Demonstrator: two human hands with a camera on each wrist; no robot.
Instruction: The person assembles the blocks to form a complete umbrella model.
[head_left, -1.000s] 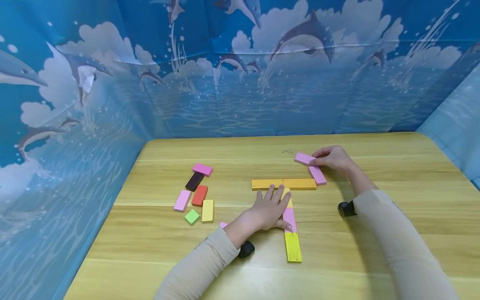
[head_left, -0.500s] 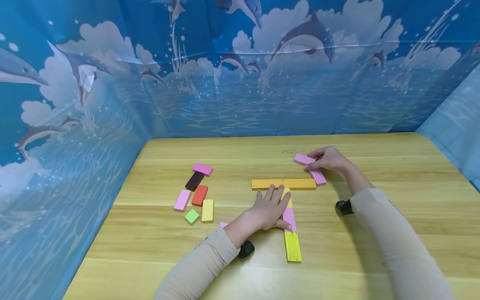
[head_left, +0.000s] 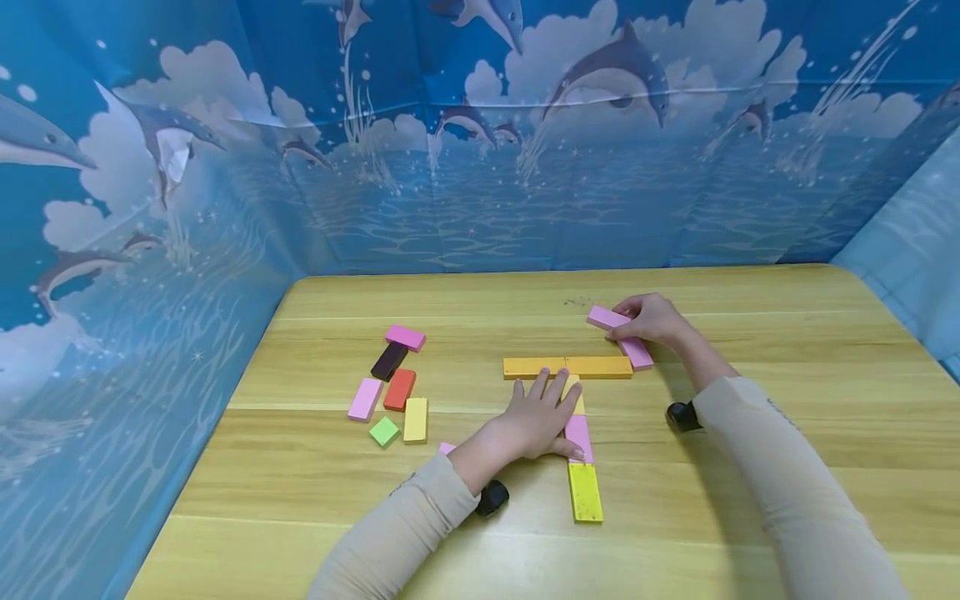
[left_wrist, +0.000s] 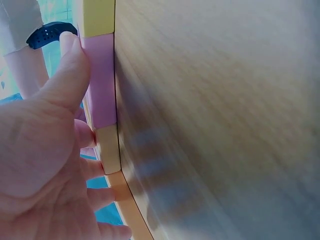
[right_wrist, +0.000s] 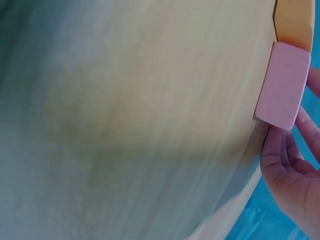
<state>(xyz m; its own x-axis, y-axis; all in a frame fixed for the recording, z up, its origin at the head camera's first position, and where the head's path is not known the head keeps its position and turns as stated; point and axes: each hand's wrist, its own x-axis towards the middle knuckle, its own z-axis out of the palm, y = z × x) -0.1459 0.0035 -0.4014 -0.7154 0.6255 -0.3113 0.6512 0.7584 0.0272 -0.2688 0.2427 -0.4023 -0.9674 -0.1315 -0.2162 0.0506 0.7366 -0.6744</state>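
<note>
My left hand point(head_left: 534, 427) lies with fingers spread over a column made of a pale yellow block point(head_left: 578, 405), a pink block point(head_left: 580, 432) and a bright yellow block point(head_left: 586, 493). In the left wrist view its thumb rests at the pink block's edge and its fingers point(left_wrist: 102, 197) reach along the orange end. At the far right, my right hand point(head_left: 654, 322) pinches a slanted pink block point(head_left: 602, 317) between thumb and fingers. A second pink block point(head_left: 637, 355) slants beneath that hand, close to the end of the orange row point(head_left: 598, 367).
Left of the hands lie a magenta block point(head_left: 406, 337), a black block point(head_left: 389, 362), a red block point(head_left: 400, 390), a pink block point(head_left: 365, 400), a yellow block point(head_left: 416, 421) and a green block point(head_left: 385, 432). Another pink block point(head_left: 446, 448) peeks out behind the left wrist. Dolphin-print cloth point(head_left: 480, 208) surrounds the table.
My right hand has slid a little left along the far pink block, its thumb now in front of that block. The left hand and the other blocks stay in place.
</note>
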